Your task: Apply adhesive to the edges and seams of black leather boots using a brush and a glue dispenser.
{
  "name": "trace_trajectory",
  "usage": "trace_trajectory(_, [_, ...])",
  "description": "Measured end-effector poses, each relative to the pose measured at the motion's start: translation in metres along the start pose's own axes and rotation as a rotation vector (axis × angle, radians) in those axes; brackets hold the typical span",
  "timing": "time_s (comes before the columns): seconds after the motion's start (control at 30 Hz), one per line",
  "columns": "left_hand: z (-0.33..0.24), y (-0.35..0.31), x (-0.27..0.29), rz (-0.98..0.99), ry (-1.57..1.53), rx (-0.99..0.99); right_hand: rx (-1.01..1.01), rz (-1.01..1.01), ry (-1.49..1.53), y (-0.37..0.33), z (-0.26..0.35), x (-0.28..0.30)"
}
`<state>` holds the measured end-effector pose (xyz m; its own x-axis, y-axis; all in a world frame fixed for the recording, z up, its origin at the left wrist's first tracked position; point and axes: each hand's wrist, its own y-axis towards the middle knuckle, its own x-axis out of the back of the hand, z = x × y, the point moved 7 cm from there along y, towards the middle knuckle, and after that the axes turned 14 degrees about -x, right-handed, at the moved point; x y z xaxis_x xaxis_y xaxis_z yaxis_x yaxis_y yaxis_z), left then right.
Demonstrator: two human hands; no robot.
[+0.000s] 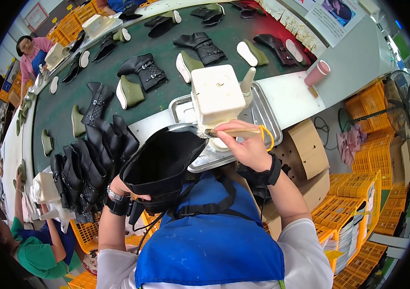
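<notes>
My left hand is closed around a black boot, its wide top opening turned up; most of the fingers are hidden behind the boot. A wooden-handled brush with a yellow loop is pinched in my right hand. Its pale bristles are at the right rim of the boot's opening; whether they touch it I cannot tell. Just beyond my right hand, a white tub stands by a metal tray. Beside the tub rises a white nozzle bottle.
Black boots are bunched left of my left hand. Boots and green-and-white soles lie across the green conveyor belt. Cardboard boxes and yellow crates stand at right. A green-sleeved person works at left; another is farther back.
</notes>
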<state>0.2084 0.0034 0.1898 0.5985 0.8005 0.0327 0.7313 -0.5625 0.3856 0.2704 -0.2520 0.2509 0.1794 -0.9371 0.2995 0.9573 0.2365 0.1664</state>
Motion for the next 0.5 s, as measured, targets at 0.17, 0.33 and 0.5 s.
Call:
trace_trajectory(0.17, [-0.028,0.016,-0.008,0.128,0.236,-0.182,-0.082,0.129,-0.087,0.011,-0.002,-0.003])
trace_trajectory(0.33, [-0.012,0.024,-0.017,0.186,0.314,0.27,-0.06,0.327,-0.11,0.026,0.002,-0.007])
trace_trajectory(0.5, [-0.021,0.035,-0.032,0.194,0.441,0.272,-0.093,0.3,-0.111,0.036,-0.005,-0.004])
